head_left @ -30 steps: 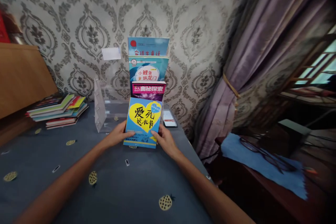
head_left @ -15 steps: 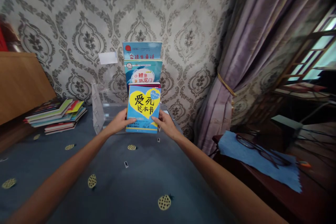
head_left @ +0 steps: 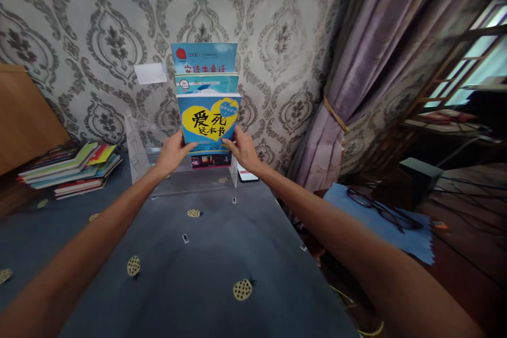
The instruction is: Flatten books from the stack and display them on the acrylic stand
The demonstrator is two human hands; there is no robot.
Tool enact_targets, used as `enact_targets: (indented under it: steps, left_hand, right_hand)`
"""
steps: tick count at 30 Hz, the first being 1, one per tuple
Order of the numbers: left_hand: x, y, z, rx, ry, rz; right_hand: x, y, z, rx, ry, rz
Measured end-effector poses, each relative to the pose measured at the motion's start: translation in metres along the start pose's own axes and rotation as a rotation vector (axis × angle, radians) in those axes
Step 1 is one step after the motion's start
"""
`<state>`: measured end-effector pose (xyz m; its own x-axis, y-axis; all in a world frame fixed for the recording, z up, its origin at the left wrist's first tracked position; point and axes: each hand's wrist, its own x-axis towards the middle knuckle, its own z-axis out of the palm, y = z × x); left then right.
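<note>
Both my hands hold a blue book (head_left: 208,121) with a yellow heart on its cover, upright in front of a clear tiered rack (head_left: 137,156). My left hand (head_left: 173,151) grips its lower left edge and my right hand (head_left: 241,149) its lower right edge. Behind it in the rack stand other books: a top blue one (head_left: 204,58), a teal one (head_left: 206,83) just below, and a dark one (head_left: 211,160) showing under the held book. The held book covers most of them.
A pile of colourful books (head_left: 69,169) lies at the left on the blue pineapple-print tablecloth (head_left: 190,269). A phone (head_left: 247,174) lies right of the rack. A purple curtain (head_left: 356,74) hangs at the right, with glasses on a blue cloth (head_left: 380,222) below.
My hands have lifted the yellow-heart book up from the table to in front of the rack's upper tiers, hiding the dark book's title. The camera view has shifted slightly.
</note>
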<state>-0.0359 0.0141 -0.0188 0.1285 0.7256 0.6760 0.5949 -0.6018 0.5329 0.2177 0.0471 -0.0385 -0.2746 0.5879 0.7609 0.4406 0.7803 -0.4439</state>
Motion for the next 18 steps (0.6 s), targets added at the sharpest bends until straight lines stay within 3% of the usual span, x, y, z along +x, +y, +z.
enact_targets:
  steps: [7, 18]
  left_hand:
    - [-0.006, 0.011, -0.001, 0.238, 0.036, -0.014]
    - [0.001, 0.015, 0.002, 0.287, 0.05, -0.017]
  right_hand:
    - [0.0, 0.0, -0.002, -0.015, 0.006, 0.007]
    - [0.007, 0.006, -0.004, -0.074, 0.045, -0.045]
